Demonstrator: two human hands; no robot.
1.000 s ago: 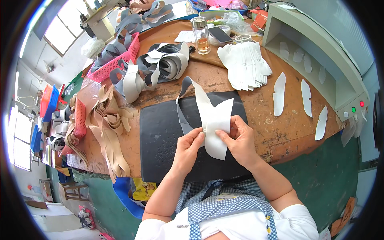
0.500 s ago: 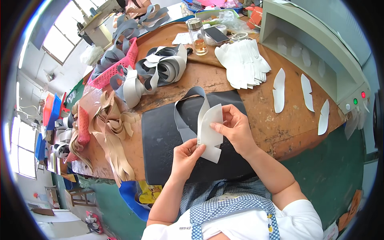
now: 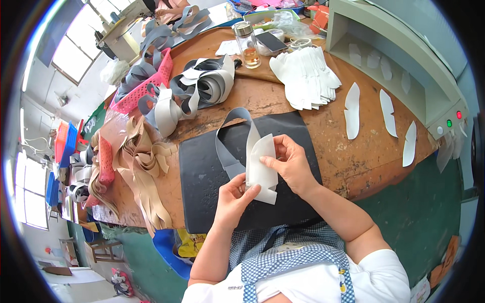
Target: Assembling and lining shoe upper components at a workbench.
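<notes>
We see both hands meeting over a black mat point(image 3: 202, 177) that lies on the brown worktop point(image 3: 348, 156). The left hand point(image 3: 233, 197) pinches the lower edge of a white cut piece point(image 3: 262, 169) between thumb and fingers, so its grip is closed on that piece. The right hand point(image 3: 289, 162) holds the same piece from the right side, fingers curled against its face and thumb behind, its grip also closed on it. A grey strap point(image 3: 233, 146) loops up from behind the white piece and arches over the mat. Farther back on the worktop we find a stack of white pieces point(image 3: 305, 76), a heap of grey straps point(image 3: 202, 88), a glass jar point(image 3: 248, 44) and a pink basket point(image 3: 144, 91). Three single white pieces point(image 3: 352, 111) lie to the right, well apart from the hands.
</notes>
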